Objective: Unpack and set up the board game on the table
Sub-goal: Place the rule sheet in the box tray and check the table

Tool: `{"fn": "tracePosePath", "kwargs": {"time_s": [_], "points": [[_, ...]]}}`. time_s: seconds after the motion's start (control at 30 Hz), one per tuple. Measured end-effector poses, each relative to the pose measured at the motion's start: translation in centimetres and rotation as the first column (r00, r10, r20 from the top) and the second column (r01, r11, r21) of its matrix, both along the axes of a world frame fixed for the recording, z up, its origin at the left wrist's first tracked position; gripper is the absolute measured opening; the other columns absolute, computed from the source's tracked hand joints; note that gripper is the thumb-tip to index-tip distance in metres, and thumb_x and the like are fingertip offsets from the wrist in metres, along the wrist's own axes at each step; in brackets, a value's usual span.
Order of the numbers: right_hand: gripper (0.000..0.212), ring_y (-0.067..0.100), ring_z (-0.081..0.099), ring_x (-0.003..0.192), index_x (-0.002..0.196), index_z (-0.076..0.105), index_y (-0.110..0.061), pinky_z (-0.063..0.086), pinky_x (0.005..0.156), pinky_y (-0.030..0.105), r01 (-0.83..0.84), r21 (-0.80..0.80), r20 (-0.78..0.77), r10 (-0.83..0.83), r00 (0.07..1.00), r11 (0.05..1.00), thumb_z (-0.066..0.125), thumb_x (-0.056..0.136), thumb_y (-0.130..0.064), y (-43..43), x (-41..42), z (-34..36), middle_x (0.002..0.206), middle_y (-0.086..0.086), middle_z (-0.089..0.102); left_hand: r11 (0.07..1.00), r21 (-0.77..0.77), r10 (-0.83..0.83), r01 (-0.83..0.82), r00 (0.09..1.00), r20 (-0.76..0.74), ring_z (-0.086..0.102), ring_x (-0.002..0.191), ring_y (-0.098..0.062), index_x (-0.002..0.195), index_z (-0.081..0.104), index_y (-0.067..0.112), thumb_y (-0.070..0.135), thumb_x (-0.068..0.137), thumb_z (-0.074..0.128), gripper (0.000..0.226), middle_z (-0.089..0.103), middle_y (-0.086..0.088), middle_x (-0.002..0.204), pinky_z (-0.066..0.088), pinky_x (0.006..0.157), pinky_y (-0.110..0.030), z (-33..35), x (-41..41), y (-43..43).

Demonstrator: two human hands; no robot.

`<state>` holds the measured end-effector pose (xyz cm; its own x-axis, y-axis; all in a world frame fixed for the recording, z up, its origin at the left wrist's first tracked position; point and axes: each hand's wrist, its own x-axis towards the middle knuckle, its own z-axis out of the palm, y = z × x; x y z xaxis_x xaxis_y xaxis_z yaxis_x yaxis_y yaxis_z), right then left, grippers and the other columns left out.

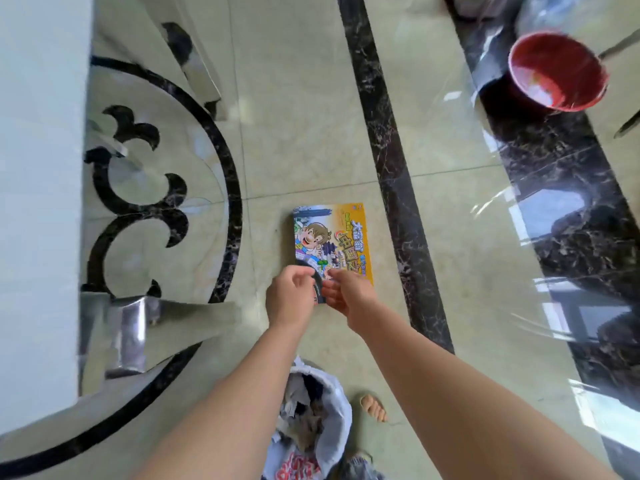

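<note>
The board game box [332, 237] is colourful, with a cartoon child and a yellow title panel. It appears in the middle of the head view, above the marble floor. My left hand [291, 296] grips its near left corner with curled fingers. My right hand [349, 292] pinches the near edge beside it, thumb on top. The hands cover the box's near end. Whether the box rests on the floor or hangs in the air is not clear. The white table [34, 168] stands along the left edge.
Chrome table legs [128, 334] stand at the lower left. A red bucket [557, 71] sits on the floor at the upper right. A white plastic bag [311, 410] full of scraps lies below my arms, next to my sandalled foot [374, 407].
</note>
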<state>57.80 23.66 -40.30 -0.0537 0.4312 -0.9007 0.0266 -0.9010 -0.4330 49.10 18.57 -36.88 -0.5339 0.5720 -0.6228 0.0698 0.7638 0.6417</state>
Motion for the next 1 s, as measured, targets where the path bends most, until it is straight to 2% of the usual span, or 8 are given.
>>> {"fn": "tracePosePath", "kwargs": {"time_s": [0.1,0.23,0.4,0.6,0.73,0.83,0.9,1.0], "points": [[0.012,0.009,0.049,0.039,0.084,0.055,-0.012,0.038,0.042,0.016,-0.174,0.116,0.004,0.175,0.985,0.978,0.049,0.095,-0.010,-1.4,-1.9,9.7,0.065,0.005,0.055,0.997,0.069,-0.034,0.043,0.992,-0.124,0.065,0.085,-0.015,0.087,0.065,0.028,0.010,0.088,0.050,0.023,0.071,0.007,0.089,0.049,0.077,-0.026,10.5,-0.5,-2.5],[0.021,0.013,0.047,0.051,0.069,0.055,-0.015,0.034,0.045,0.018,-0.363,0.311,0.062,0.363,0.930,0.878,0.055,0.089,-0.011,-2.7,-5.8,20.9,0.056,0.000,0.053,0.968,0.201,-0.076,0.149,0.941,-0.331,0.064,0.084,-0.017,0.099,0.068,0.023,0.010,0.088,0.051,0.024,0.072,0.006,0.091,0.046,0.071,-0.028,22.3,-1.6,-5.6],[0.021,0.014,0.057,0.059,0.099,0.062,-0.010,0.041,0.051,0.020,-0.424,0.570,0.077,0.468,0.881,0.704,0.043,0.093,-0.004,-6.2,-13.1,31.4,0.073,0.005,0.063,0.954,0.290,0.100,0.080,0.824,-0.557,0.061,0.093,-0.023,0.106,0.063,0.019,0.015,0.087,0.056,0.020,0.066,-0.002,0.101,0.046,0.078,-0.035,31.0,-9.8,-11.8],[0.029,0.011,0.060,0.080,0.109,0.064,-0.018,0.044,0.062,0.016,-0.667,0.715,0.410,0.646,0.644,0.211,0.051,0.088,-0.003,-15.6,-22.2,34.0,0.111,0.001,0.062,0.983,-0.146,-0.182,0.112,0.708,-0.682,0.036,0.130,-0.027,0.134,0.049,0.015,0.027,0.092,0.052,0.044,0.044,-0.008,0.141,0.034,0.104,-0.038,29.8,-23.0,-23.2],[0.049,0.025,0.039,0.130,0.135,0.051,-0.017,0.035,0.102,0.028,-0.877,0.436,0.746,0.626,0.226,-0.204,0.057,0.087,-0.013,-22.1,-28.8,32.3,0.149,0.005,0.036,0.937,-0.255,-0.348,0.240,0.723,-0.597,0.020,0.142,-0.026,0.142,0.040,0.017,0.032,0.092,0.055,0.055,0.023,-0.009,0.154,0.029,0.110,-0.037,29.2,-30.6,-30.6],[0.046,0.030,0.033,0.128,0.133,0.052,-0.018,0.039,0.101,0.035,-0.973,0.175,0.850,0.523,0.072,-0.151,0.057,0.087,-0.020,-24.5,-32.2,32.9,0.141,0.009,0.039,0.896,-0.174,-0.439,0.409,0.750,-0.495,0.014,0.146,-0.017,0.146,0.037,0.018,0.025,0.093,0.053,0.055,0.019,-0.001,0.159,0.024,0.115,-0.034,29.8,-35.1,-34.6],[0.042,0.034,0.038,0.123,0.129,0.053,-0.013,0.041,0.099,0.037,-0.994,0.101,0.861,0.504,0.072,-0.030,0.055,0.087,-0.019,-25.5,-35.0,33.8,0.134,0.015,0.043,0.889,-0.120,-0.447,0.443,0.776,-0.445,0.015,0.147,-0.018,0.145,0.040,0.019,0.025,0.095,0.052,0.052,0.020,-0.002,0.159,0.021,0.117,-0.035,30.7,-38.3,-36.7],[0.040,0.033,0.048,0.119,0.129,0.054,-0.011,0.041,0.097,0.035,-0.990,0.138,0.828,0.550,0.112,-0.006,0.053,0.089,-0.017,-27.4,-40.6,35.3,0.130,0.016,0.049,0.923,-0.105,-0.376,0.371,0.809,-0.451,0.018,0.145,-0.021,0.144,0.040,0.018,0.027,0.096,0.050,0.050,0.024,-0.007,0.157,0.018,0.116,-0.033,31.7,-43.8,-39.4]]}}
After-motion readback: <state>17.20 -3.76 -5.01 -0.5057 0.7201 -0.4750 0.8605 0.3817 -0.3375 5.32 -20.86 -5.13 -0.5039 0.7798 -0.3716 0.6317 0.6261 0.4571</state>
